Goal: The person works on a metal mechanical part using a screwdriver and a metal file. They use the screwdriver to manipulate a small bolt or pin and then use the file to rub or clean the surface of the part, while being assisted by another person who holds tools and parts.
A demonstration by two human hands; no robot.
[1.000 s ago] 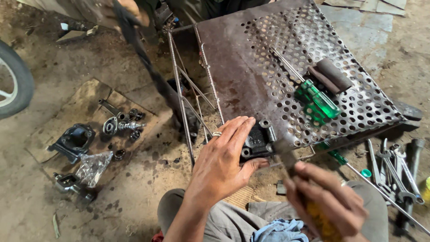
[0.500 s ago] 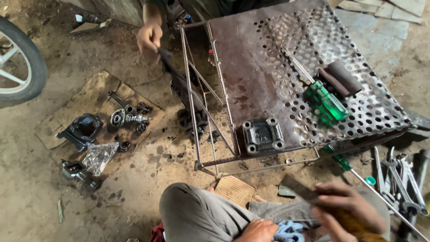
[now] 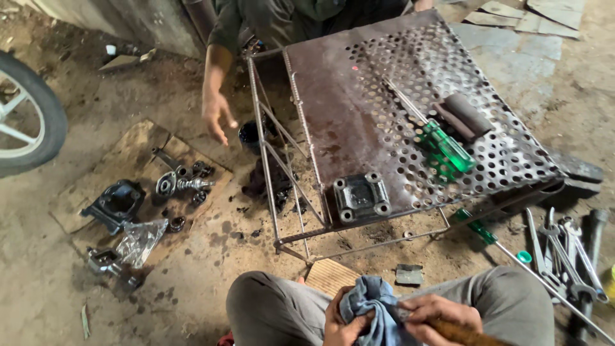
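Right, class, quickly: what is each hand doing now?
Left hand: closed on the blue cloth.
Right hand: closed on a wooden-handled tool.

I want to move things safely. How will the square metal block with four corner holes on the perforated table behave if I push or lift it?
The metal block looks thick and solid, so probably heavy for its size. It lies flat, so it should slide, not roll. The perforated table looks oily, so it may be slippery.

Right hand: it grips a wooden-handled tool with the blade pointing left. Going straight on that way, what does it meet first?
The blue rag: the right hand aims the tool left, its blade already buried in the cloth bunched in the left hand.
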